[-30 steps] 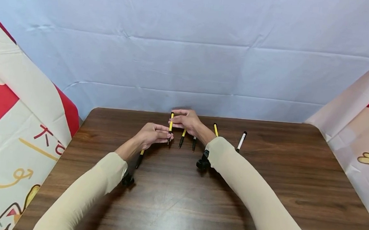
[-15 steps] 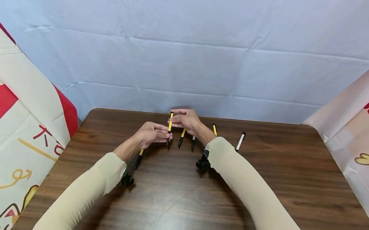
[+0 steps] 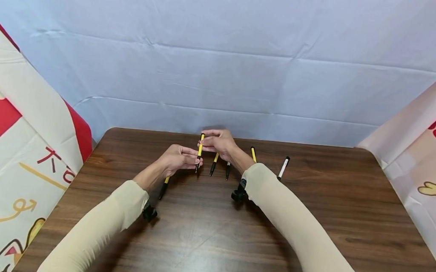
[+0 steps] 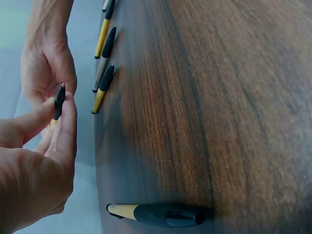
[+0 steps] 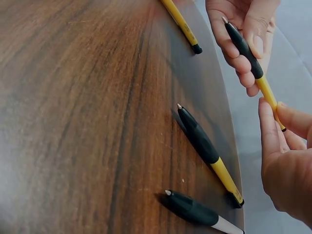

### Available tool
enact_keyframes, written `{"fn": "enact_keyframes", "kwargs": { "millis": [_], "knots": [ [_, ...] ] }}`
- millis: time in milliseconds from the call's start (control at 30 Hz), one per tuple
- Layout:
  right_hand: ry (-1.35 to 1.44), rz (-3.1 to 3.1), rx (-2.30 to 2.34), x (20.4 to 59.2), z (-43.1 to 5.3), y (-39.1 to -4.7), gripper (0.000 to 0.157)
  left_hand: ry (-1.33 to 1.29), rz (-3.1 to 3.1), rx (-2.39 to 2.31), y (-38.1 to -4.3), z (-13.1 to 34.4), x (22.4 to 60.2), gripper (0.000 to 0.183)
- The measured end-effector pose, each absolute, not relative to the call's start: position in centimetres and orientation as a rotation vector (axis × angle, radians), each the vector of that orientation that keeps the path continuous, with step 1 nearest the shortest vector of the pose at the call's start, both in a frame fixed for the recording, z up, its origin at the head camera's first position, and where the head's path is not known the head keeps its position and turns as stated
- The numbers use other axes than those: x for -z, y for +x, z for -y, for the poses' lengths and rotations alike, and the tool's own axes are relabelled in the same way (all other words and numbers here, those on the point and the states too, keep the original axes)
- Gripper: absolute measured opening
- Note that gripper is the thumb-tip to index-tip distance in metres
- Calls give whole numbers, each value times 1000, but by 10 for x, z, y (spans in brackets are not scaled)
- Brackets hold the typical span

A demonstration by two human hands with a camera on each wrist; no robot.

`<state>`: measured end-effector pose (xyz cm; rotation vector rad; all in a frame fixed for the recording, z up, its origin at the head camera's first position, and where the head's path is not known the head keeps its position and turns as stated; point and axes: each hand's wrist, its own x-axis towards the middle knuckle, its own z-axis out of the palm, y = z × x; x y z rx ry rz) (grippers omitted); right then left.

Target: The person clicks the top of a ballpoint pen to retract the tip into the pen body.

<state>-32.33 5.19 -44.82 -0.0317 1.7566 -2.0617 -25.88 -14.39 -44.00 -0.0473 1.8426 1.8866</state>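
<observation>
Between both hands is a yellow ballpoint pen with a black grip, raised above the table's far edge. My left hand pinches its black grip between thumb and fingers. Higher up, my right hand pinches the yellow end of the barrel. The metal tip points down toward the near side. Below my left wrist lies another yellow and black pen. Just under my right hand lie a yellow and black pen and a pale-barrelled one with a black grip.
Right of my right wrist lie a yellow pen and a white pen, partly hidden by the forearm. The brown wooden table ends at a pale cloth backdrop. Printed cloths hang at both sides.
Both hands keep their hold on the pen with almost no movement. Its tip tilts very slightly to the left, and the head view has shifted a little.
</observation>
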Motion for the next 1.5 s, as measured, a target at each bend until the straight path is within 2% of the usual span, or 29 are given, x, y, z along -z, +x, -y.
{"fn": "enact_keyframes", "kwargs": {
  "millis": [800, 1500],
  "knots": [
    [-54, -1736, 2030, 454, -47, -307, 60, -59, -1820, -1886, -245, 151, 447, 42],
    [-64, -1743, 2014, 450, -46, -290, 60, -22, -1846, -1807, -230, 158, 441, 39]
  ]
}}
